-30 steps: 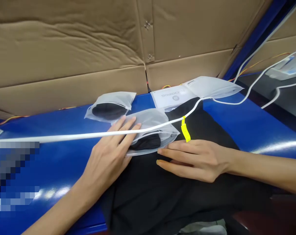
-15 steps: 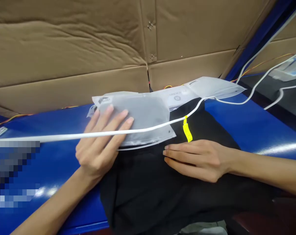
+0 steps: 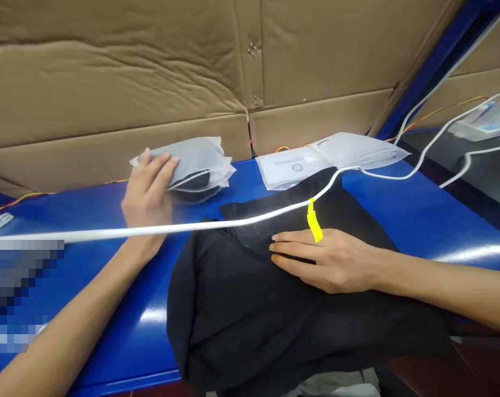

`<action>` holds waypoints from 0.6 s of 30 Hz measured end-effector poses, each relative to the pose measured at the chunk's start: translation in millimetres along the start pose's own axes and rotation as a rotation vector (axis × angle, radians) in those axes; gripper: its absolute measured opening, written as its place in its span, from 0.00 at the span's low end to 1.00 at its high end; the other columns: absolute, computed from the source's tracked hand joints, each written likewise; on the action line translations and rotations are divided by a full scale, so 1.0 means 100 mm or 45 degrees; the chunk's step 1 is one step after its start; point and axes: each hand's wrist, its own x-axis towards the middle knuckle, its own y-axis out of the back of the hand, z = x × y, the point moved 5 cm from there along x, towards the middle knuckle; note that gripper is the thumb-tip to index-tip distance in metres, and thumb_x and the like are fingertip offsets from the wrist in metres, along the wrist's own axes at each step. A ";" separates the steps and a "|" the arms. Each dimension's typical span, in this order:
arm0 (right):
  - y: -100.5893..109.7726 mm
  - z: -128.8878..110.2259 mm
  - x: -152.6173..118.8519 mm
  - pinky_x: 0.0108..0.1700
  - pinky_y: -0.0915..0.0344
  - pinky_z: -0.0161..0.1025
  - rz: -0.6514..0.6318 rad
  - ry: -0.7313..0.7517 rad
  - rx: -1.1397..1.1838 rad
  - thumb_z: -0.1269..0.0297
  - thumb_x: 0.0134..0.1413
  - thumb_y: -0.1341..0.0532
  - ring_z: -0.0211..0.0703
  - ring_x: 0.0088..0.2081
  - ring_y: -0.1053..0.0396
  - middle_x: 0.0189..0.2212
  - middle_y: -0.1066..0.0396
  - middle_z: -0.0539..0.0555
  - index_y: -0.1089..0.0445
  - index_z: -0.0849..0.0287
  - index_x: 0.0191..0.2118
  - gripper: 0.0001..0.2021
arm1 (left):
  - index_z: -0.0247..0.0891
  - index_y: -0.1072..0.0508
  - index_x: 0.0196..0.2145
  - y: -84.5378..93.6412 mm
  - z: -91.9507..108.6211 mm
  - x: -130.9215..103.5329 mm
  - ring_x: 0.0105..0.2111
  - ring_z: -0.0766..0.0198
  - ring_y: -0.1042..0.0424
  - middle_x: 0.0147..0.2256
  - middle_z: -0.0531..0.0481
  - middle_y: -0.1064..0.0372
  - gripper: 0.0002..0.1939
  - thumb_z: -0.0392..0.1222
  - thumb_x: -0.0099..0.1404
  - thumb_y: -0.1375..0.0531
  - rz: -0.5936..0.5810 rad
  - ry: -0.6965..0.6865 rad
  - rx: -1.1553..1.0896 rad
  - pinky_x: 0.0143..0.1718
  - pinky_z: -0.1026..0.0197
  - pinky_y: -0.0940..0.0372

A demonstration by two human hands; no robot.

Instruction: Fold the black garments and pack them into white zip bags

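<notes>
My left hand (image 3: 148,193) grips the near-left part of a frosted plastic bag (image 3: 200,157) at the back of the blue table; something dark shows inside the bag. Black cloth (image 3: 250,309) lies spread over the front of the table and hangs past its edge. On top of it rests my right hand (image 3: 324,259), fingers stretched out and flat, holding nothing. A white cable (image 3: 241,223) crosses above the cloth and passes over my left wrist. Its yellow tag (image 3: 314,223) hangs by my right hand.
Another frosted bag with printing (image 3: 291,167) lies at the back, right of the middle. Brown cardboard (image 3: 150,71) stands behind the blue table (image 3: 432,220). More white cables run at the right, near a pale box (image 3: 485,118). A blurred patch covers the left edge.
My left hand has moved the frosted bag back and to the left, off the black cloth, uncovering the cloth's upper edge. My right hand has shifted slightly up and left.
</notes>
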 end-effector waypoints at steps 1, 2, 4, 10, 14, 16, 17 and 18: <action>-0.01 0.01 0.00 0.59 0.22 0.44 -0.015 -0.007 0.009 0.75 0.72 0.47 0.49 0.60 0.23 0.51 0.18 0.63 0.23 0.66 0.52 0.15 | 0.33 0.28 0.66 -0.04 -0.04 0.02 0.74 0.52 0.41 0.68 0.44 0.31 0.27 0.29 0.75 0.51 -0.033 0.023 0.008 0.75 0.46 0.43; -0.02 0.01 0.00 0.58 0.22 0.43 -0.023 -0.014 0.022 0.75 0.72 0.48 0.49 0.60 0.23 0.51 0.18 0.63 0.23 0.66 0.52 0.16 | 0.34 0.28 0.67 -0.07 -0.07 0.06 0.74 0.53 0.41 0.68 0.46 0.32 0.28 0.28 0.75 0.51 -0.071 0.043 0.017 0.75 0.47 0.42; -0.03 0.02 0.01 0.56 0.21 0.42 -0.024 -0.037 0.054 0.75 0.72 0.48 0.48 0.57 0.22 0.51 0.18 0.63 0.24 0.66 0.52 0.15 | 0.37 0.29 0.67 -0.12 -0.11 0.14 0.73 0.54 0.41 0.69 0.52 0.33 0.28 0.28 0.74 0.50 -0.162 0.065 0.032 0.75 0.48 0.42; -0.03 0.04 0.01 0.52 0.20 0.40 -0.039 -0.102 0.091 0.74 0.72 0.47 0.47 0.55 0.20 0.52 0.18 0.61 0.24 0.65 0.52 0.14 | 0.40 0.32 0.69 -0.14 -0.17 0.38 0.67 0.42 0.30 0.69 0.49 0.33 0.25 0.39 0.77 0.45 -0.404 0.086 0.124 0.69 0.43 0.33; -0.02 0.06 0.00 0.54 0.21 0.41 -0.054 -0.105 0.105 0.74 0.73 0.47 0.47 0.56 0.21 0.53 0.19 0.62 0.25 0.66 0.52 0.14 | 0.40 0.32 0.68 -0.12 -0.22 0.39 0.64 0.43 0.27 0.66 0.49 0.29 0.22 0.42 0.80 0.49 -0.431 0.095 0.169 0.68 0.39 0.33; -0.02 0.07 -0.01 0.55 0.22 0.41 -0.069 -0.111 0.120 0.73 0.73 0.48 0.47 0.57 0.22 0.54 0.19 0.62 0.25 0.65 0.53 0.14 | 0.38 0.36 0.71 -0.11 -0.19 0.38 0.67 0.38 0.31 0.69 0.46 0.32 0.27 0.45 0.79 0.45 -0.438 0.073 0.171 0.70 0.34 0.37; -0.03 0.07 -0.01 0.56 0.22 0.41 -0.076 -0.115 0.129 0.73 0.73 0.48 0.47 0.57 0.22 0.54 0.19 0.62 0.25 0.65 0.53 0.15 | 0.36 0.41 0.74 -0.09 -0.15 0.37 0.69 0.34 0.34 0.71 0.41 0.36 0.32 0.46 0.77 0.43 -0.429 0.057 0.170 0.70 0.29 0.40; -0.03 0.06 -0.01 0.56 0.22 0.41 -0.087 -0.118 0.140 0.73 0.73 0.47 0.46 0.57 0.22 0.54 0.20 0.62 0.25 0.65 0.54 0.15 | 0.33 0.46 0.76 -0.06 -0.09 0.36 0.70 0.28 0.39 0.72 0.35 0.39 0.38 0.47 0.75 0.40 -0.411 0.029 0.167 0.70 0.23 0.45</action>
